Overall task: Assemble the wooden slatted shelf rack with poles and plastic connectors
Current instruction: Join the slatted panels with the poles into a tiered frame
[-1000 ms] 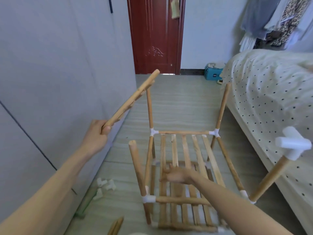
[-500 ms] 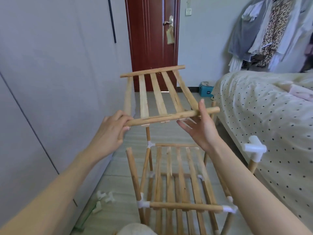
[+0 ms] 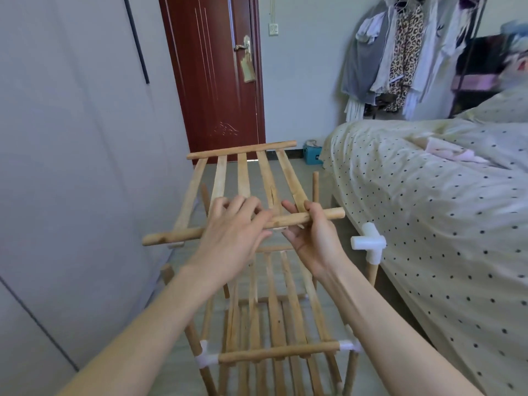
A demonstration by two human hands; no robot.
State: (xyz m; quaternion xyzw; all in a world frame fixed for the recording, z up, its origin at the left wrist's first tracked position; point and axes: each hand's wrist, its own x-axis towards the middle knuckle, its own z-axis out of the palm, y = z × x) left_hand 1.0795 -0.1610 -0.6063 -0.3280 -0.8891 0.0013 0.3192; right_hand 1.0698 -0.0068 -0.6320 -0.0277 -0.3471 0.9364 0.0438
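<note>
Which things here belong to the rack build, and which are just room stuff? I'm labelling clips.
Job: slatted shelf, held by left hand and right hand; rack frame; white connector.
Lying about: bed, door, hanging clothes, blue box.
</note>
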